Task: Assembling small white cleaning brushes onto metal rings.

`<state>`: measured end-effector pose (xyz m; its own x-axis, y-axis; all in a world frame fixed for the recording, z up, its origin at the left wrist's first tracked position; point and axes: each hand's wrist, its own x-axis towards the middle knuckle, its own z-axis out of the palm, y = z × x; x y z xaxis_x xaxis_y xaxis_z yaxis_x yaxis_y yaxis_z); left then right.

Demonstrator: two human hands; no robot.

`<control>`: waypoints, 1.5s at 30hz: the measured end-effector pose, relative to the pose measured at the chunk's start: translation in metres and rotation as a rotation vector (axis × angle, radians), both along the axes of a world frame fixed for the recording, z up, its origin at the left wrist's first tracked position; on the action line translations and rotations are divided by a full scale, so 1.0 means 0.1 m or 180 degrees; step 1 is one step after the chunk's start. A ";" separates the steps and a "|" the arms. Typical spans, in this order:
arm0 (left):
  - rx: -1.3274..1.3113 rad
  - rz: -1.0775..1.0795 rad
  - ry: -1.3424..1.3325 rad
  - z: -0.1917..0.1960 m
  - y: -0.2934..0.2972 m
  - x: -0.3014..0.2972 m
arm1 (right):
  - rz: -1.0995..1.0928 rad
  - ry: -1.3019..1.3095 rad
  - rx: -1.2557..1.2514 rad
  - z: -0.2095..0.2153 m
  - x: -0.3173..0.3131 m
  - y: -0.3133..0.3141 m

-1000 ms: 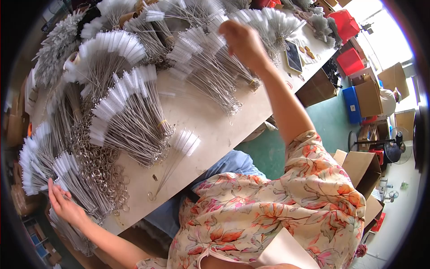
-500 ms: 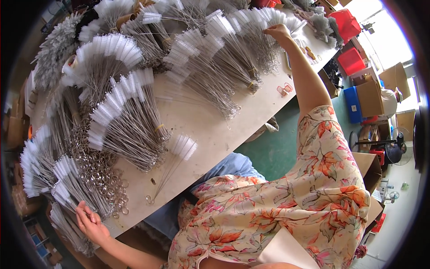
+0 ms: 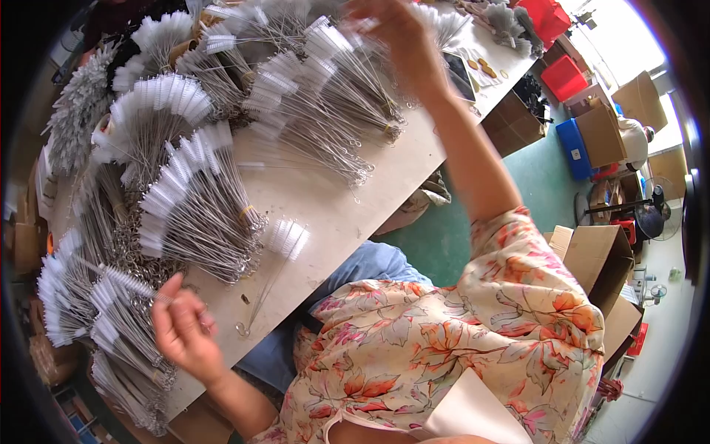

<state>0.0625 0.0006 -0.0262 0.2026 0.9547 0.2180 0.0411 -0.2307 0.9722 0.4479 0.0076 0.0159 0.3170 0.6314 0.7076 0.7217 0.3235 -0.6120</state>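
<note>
A long white table (image 3: 325, 207) is taken as the landmark; fan-shaped bundles of thin wire brushes with white bristle tips (image 3: 192, 200) are spread over most of its surface; a small loose fan of brushes (image 3: 285, 240) is laid near its front edge. The left hand (image 3: 181, 329) is held over the front left corner of the table; its fingers are closed on a single wire brush (image 3: 129, 281), whose bristle end is directed toward the left bundles. The right hand (image 3: 392, 37) is raised above the far side of the table, over the rear bundles (image 3: 347, 81); it is blurred; whether its fingers grip anything cannot be told. Cardboard boxes (image 3: 592, 259) are seen on the floor to the right of the table.
</note>
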 end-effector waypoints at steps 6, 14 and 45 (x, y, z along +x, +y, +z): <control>0.0785 -0.0679 0.0400 -0.12 -0.01 0.56 | 0.2810 0.2421 -0.1691 -0.28 -1.87 -0.25; 0.2408 0.0569 -0.0329 -0.11 -0.03 0.42 | 0.1991 0.1496 -0.1450 -0.47 -1.75 -0.34; 0.0668 -0.0864 0.0445 -0.80 -0.50 0.01 | 0.2530 -0.0039 -0.3247 -0.82 -1.92 -0.74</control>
